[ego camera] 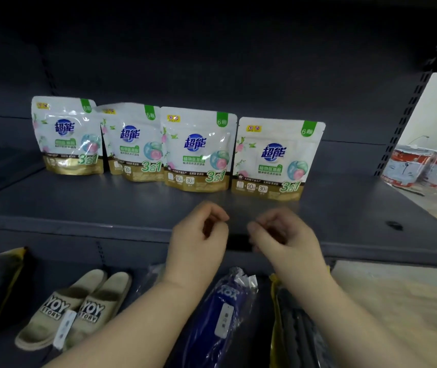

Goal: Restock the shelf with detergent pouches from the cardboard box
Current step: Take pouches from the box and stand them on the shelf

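Four white-and-gold plastic detergent pouches upright in row on dark grey metal shelf. Left hand, right hand empty at shelf edge, fingers loosely curled. Cardboard box unseen. Advice: set next pouch right of row, upright, label forward.
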Demonstrator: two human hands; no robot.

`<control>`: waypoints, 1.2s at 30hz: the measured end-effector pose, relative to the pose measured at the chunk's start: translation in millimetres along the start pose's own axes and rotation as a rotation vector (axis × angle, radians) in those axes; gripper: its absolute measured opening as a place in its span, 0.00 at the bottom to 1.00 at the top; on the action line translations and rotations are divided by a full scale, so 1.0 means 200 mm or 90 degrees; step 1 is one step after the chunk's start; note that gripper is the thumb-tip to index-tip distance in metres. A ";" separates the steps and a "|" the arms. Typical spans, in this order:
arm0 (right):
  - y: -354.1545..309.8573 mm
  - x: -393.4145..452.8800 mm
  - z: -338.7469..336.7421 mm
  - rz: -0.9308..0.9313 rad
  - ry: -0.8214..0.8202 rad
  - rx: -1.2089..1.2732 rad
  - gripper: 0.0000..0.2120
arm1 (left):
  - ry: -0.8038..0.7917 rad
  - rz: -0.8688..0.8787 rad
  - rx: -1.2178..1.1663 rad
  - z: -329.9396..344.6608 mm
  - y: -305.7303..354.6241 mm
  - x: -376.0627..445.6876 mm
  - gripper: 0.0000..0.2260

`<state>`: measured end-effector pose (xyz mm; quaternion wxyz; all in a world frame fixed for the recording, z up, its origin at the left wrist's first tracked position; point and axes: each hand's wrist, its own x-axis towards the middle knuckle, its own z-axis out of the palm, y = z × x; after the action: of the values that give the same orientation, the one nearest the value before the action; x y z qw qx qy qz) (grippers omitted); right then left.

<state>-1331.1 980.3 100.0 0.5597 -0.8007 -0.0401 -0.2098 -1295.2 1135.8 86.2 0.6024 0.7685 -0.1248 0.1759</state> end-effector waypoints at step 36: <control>1.40 -1.38 1.04 0.511 -0.891 -0.573 0.31 | -0.434 -1.003 0.105 -0.31 -1.76 -1.36 0.10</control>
<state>-1438.6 1113.7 -310.2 0.0745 -0.8412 -0.0033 0.5355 -1408.1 1275.2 -325.7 0.4207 0.6831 0.2836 -0.5253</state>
